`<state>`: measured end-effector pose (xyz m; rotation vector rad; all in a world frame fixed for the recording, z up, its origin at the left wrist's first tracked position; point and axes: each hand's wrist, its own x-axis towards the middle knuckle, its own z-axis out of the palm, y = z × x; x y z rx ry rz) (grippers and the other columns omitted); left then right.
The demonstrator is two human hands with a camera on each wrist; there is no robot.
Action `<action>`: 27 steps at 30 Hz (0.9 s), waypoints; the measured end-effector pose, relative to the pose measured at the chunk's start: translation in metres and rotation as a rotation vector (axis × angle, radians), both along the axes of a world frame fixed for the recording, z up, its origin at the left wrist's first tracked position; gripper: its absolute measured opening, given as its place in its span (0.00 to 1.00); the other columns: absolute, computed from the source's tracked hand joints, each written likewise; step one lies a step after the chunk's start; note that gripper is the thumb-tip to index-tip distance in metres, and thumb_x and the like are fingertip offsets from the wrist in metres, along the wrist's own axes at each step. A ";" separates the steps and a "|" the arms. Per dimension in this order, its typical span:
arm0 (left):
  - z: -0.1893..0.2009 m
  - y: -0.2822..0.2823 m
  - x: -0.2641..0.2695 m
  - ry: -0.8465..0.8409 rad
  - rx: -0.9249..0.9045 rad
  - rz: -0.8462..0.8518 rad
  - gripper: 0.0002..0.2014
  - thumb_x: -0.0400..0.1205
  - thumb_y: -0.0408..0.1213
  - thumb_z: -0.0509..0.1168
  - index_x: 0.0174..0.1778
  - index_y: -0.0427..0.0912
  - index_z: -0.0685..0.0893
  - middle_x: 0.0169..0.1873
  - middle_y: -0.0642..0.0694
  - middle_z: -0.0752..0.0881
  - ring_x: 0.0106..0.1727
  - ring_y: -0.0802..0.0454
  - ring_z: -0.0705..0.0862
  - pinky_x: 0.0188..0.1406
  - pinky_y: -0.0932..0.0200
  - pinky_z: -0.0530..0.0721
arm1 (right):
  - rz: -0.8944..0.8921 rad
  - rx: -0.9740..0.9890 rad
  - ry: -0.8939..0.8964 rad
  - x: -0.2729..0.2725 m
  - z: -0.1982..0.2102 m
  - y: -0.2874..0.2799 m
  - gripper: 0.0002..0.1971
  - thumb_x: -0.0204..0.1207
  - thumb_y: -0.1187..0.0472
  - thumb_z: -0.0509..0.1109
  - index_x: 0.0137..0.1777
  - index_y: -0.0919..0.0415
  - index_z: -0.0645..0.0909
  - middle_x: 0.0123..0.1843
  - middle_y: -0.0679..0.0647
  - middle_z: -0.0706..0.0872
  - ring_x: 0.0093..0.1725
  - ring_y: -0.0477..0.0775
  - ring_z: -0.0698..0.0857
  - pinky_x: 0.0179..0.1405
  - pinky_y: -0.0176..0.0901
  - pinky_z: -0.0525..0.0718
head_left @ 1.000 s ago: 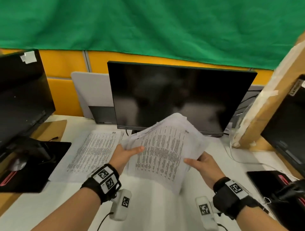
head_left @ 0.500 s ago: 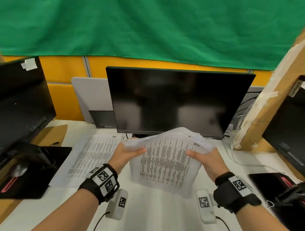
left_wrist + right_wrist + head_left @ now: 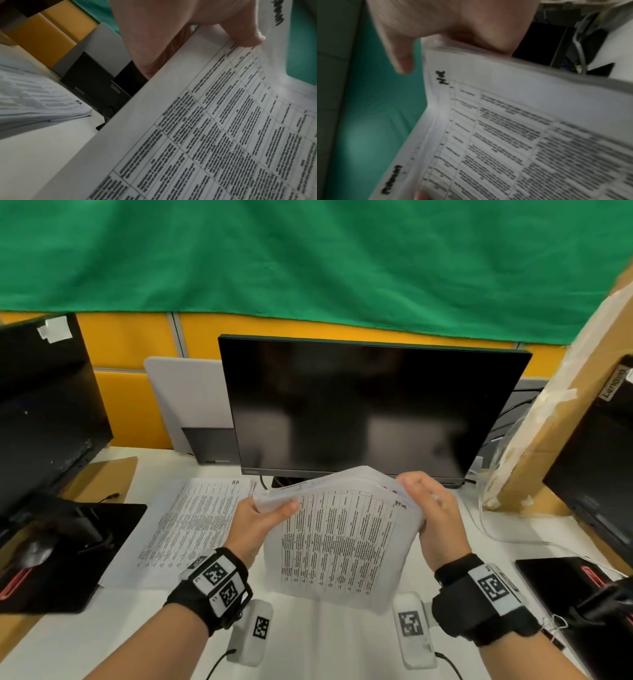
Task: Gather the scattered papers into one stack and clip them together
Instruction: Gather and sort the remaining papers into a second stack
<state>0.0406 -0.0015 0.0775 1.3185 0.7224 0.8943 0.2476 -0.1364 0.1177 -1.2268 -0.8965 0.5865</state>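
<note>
White desk (image 3: pixel 164 631), printed sheets (image 3: pixel 191 522), monitor (image 3: pixel 370 405).

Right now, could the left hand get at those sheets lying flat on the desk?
Probably yes, but not freely: the sheets on the desk lie just left of the left hand with nothing between. That hand grips the stack of papers, shared with the right hand.

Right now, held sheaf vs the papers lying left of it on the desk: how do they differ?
The held sheaf is lifted and curved; the desk papers lie flat. The left hand and right hand grip the sheaf's sides; nothing touches the desk papers. Both carry dense printed text.
</note>
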 end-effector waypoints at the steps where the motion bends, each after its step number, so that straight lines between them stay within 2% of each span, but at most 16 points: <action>1: 0.000 0.000 0.000 0.001 -0.004 0.001 0.38 0.44 0.63 0.81 0.46 0.44 0.90 0.43 0.44 0.93 0.48 0.49 0.92 0.59 0.46 0.84 | -0.039 0.012 0.002 -0.001 0.001 0.002 0.10 0.74 0.57 0.69 0.33 0.58 0.81 0.31 0.51 0.81 0.34 0.50 0.79 0.34 0.38 0.77; 4: -0.001 0.001 0.001 -0.001 0.004 0.009 0.38 0.45 0.63 0.81 0.45 0.42 0.90 0.42 0.44 0.93 0.47 0.48 0.92 0.58 0.46 0.84 | -0.126 -0.014 -0.031 -0.004 0.004 0.007 0.14 0.77 0.68 0.64 0.29 0.59 0.80 0.27 0.48 0.79 0.31 0.47 0.77 0.32 0.40 0.77; 6: 0.000 0.002 0.001 -0.011 0.005 0.008 0.34 0.45 0.64 0.81 0.41 0.44 0.91 0.40 0.45 0.94 0.45 0.51 0.92 0.54 0.51 0.86 | -0.121 -0.004 -0.075 -0.004 0.005 0.007 0.12 0.77 0.66 0.64 0.32 0.58 0.81 0.30 0.48 0.82 0.33 0.48 0.80 0.35 0.43 0.79; 7: 0.001 0.002 0.000 -0.018 0.001 0.008 0.32 0.46 0.64 0.80 0.39 0.45 0.91 0.38 0.46 0.94 0.43 0.52 0.92 0.49 0.54 0.88 | -0.078 0.017 -0.076 -0.001 0.003 0.003 0.07 0.76 0.61 0.67 0.37 0.58 0.81 0.34 0.49 0.85 0.37 0.50 0.83 0.39 0.45 0.81; 8: 0.001 0.002 -0.001 -0.020 -0.003 0.010 0.30 0.49 0.63 0.80 0.39 0.45 0.91 0.36 0.47 0.94 0.40 0.54 0.92 0.44 0.58 0.89 | -0.027 0.026 -0.074 0.002 0.000 -0.001 0.06 0.72 0.54 0.71 0.43 0.56 0.81 0.40 0.50 0.88 0.42 0.52 0.85 0.42 0.47 0.83; 10: 0.003 -0.001 -0.001 -0.005 -0.005 0.034 0.20 0.62 0.55 0.75 0.40 0.43 0.88 0.33 0.51 0.93 0.37 0.58 0.92 0.38 0.63 0.86 | 0.060 -0.054 -0.073 0.007 -0.011 -0.008 0.22 0.62 0.49 0.78 0.56 0.53 0.79 0.50 0.52 0.90 0.50 0.54 0.88 0.46 0.46 0.86; 11: 0.005 -0.004 0.001 0.009 0.001 0.049 0.14 0.68 0.50 0.70 0.40 0.43 0.87 0.33 0.53 0.93 0.36 0.60 0.91 0.37 0.65 0.85 | 0.086 -0.112 -0.059 0.008 -0.017 -0.011 0.25 0.61 0.52 0.81 0.59 0.52 0.78 0.52 0.51 0.90 0.51 0.53 0.89 0.44 0.44 0.87; 13: 0.008 -0.011 0.003 0.037 0.028 0.116 0.09 0.77 0.45 0.65 0.41 0.45 0.87 0.34 0.55 0.93 0.38 0.61 0.91 0.39 0.67 0.85 | 0.098 -0.217 -0.047 0.003 -0.029 -0.013 0.22 0.65 0.61 0.79 0.59 0.49 0.81 0.53 0.50 0.91 0.54 0.54 0.89 0.47 0.46 0.89; 16: 0.014 -0.021 0.006 -0.008 0.138 0.258 0.16 0.75 0.52 0.64 0.45 0.43 0.84 0.36 0.52 0.90 0.40 0.56 0.89 0.41 0.60 0.87 | 0.031 -0.300 -0.026 -0.002 -0.039 -0.010 0.14 0.67 0.58 0.77 0.49 0.38 0.85 0.51 0.49 0.92 0.53 0.51 0.90 0.52 0.53 0.88; 18: 0.021 -0.025 0.010 -0.066 0.229 0.337 0.15 0.73 0.55 0.67 0.47 0.48 0.82 0.39 0.54 0.88 0.43 0.55 0.87 0.45 0.58 0.87 | 0.019 -0.298 0.001 -0.002 -0.038 -0.007 0.15 0.66 0.59 0.78 0.50 0.41 0.85 0.51 0.51 0.92 0.52 0.52 0.90 0.53 0.57 0.88; 20: 0.029 -0.026 0.016 -0.065 0.303 0.412 0.08 0.75 0.49 0.69 0.47 0.53 0.81 0.39 0.59 0.86 0.45 0.60 0.86 0.52 0.58 0.84 | 0.034 -0.286 0.016 0.000 -0.036 -0.007 0.18 0.66 0.62 0.78 0.55 0.45 0.85 0.53 0.53 0.92 0.54 0.55 0.90 0.54 0.59 0.87; 21: 0.034 -0.026 0.019 -0.053 0.319 0.444 0.04 0.76 0.44 0.69 0.44 0.53 0.82 0.38 0.58 0.86 0.44 0.60 0.85 0.51 0.56 0.85 | 0.049 -0.281 0.024 0.000 -0.035 -0.007 0.19 0.65 0.61 0.80 0.56 0.47 0.85 0.53 0.54 0.92 0.54 0.56 0.90 0.54 0.60 0.87; 22: 0.036 -0.025 0.022 -0.038 0.318 0.469 0.03 0.76 0.39 0.69 0.42 0.52 0.82 0.37 0.55 0.86 0.43 0.54 0.86 0.49 0.50 0.87 | 0.066 -0.276 0.034 0.000 -0.035 -0.007 0.22 0.61 0.56 0.82 0.57 0.49 0.85 0.54 0.54 0.92 0.54 0.56 0.90 0.54 0.60 0.87; 24: 0.039 -0.024 0.025 -0.032 0.306 0.493 0.07 0.77 0.32 0.67 0.38 0.50 0.82 0.38 0.44 0.85 0.43 0.38 0.85 0.45 0.37 0.87 | 0.088 -0.269 0.060 0.000 -0.035 -0.007 0.36 0.46 0.42 0.85 0.57 0.50 0.85 0.54 0.54 0.92 0.53 0.55 0.91 0.53 0.58 0.88; 25: 0.040 -0.023 0.024 -0.048 0.293 0.499 0.09 0.77 0.30 0.66 0.37 0.50 0.81 0.40 0.40 0.85 0.43 0.34 0.84 0.44 0.35 0.86 | 0.093 -0.257 0.071 0.001 -0.036 -0.007 0.39 0.41 0.38 0.85 0.57 0.50 0.85 0.53 0.53 0.92 0.52 0.54 0.91 0.51 0.56 0.89; 27: 0.040 -0.022 0.022 -0.092 0.278 0.495 0.13 0.79 0.27 0.63 0.38 0.53 0.79 0.42 0.37 0.84 0.46 0.32 0.83 0.47 0.35 0.84 | 0.101 -0.242 0.078 0.002 -0.036 -0.006 0.33 0.46 0.41 0.84 0.54 0.47 0.86 0.52 0.51 0.92 0.52 0.53 0.91 0.47 0.49 0.90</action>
